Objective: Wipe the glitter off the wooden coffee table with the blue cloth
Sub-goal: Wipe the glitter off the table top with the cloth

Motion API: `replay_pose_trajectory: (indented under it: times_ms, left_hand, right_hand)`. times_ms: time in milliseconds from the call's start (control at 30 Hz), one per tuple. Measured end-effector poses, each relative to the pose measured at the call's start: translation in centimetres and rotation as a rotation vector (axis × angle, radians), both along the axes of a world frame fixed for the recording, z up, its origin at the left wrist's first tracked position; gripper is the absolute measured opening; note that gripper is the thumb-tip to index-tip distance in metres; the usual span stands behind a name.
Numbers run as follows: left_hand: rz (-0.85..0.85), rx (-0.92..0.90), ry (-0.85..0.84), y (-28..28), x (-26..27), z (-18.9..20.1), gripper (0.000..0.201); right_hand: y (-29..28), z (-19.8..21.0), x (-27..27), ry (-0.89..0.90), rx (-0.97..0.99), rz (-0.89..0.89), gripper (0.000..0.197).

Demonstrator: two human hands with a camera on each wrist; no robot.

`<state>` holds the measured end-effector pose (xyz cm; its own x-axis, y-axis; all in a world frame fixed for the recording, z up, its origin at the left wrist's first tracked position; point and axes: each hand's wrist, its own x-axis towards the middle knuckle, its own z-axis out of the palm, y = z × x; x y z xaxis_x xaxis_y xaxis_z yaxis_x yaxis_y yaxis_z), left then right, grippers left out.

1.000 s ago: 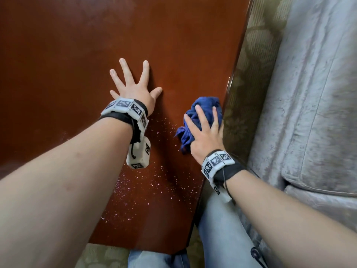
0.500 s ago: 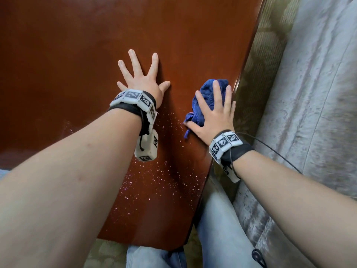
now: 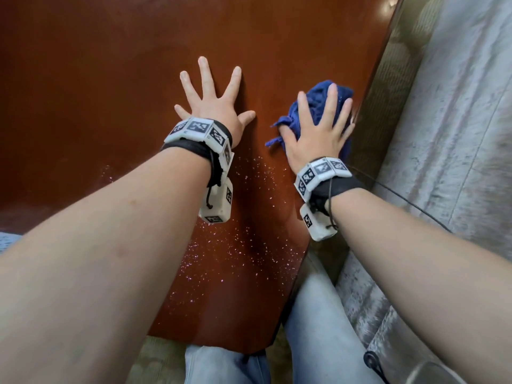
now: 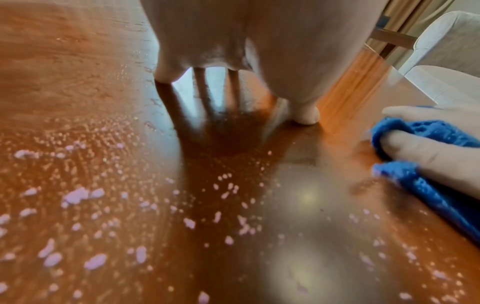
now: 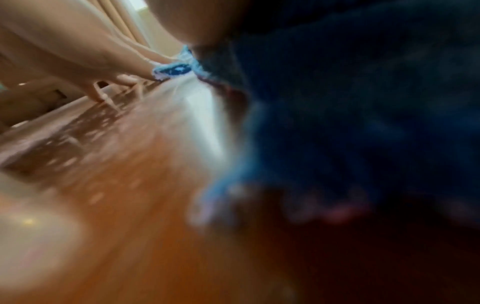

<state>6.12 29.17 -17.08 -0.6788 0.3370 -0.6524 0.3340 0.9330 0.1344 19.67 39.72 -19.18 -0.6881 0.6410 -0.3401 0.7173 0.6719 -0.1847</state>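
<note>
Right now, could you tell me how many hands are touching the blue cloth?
1: the right hand presses the blue cloth near the table's right edge; the left hand lies flat on bare wood.

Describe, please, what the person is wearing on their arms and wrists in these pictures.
Both forearms are bare, with no sleeves. Each wrist carries a black strap topped by a band of white blocks printed with black-and-white square markers. A white box-shaped camera unit hangs under the left wrist, and another under the right, each marked likewise. A thin black cable trails from the right wrist.

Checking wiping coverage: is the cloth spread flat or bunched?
Bunched: the cloth sits in a crumpled wad under the right hand, folds bulging past the fingers.
</note>
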Motion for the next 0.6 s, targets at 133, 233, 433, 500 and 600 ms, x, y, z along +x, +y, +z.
replay_pose_trajectory:
  times_ms: [133,233,433,500,600]
  left_hand:
    - [-0.018,-0.005,-0.001,-0.6,-0.8,0.0,0.075]
    - [-0.007,-0.019,-0.003,-1.4,-2.3,0.2,0.076]
    - [0.079,-0.031,0.038,-3.4,-4.3,0.2,0.077]
    - [0.096,-0.032,0.045,-4.4,-4.6,0.1,0.078]
    - [0.126,-0.041,0.052,-6.1,-5.1,0.2,0.079]
  right_hand:
    - [-3.1,0.4,3.1,0.02,-0.062,0.204,0.064]
    - [-2.3,0.7,6.0,-0.036,-0.12,0.27,0.065]
    - [1.0,-0.2,1.2,0.032,0.02,-0.023,0.061]
    - [0.0,-0.2,-1.5,-0.004,0.04,-0.104,0.061]
    - [-3.5,0.2,-2.1,-0.009,-0.006,0.044,0.064]
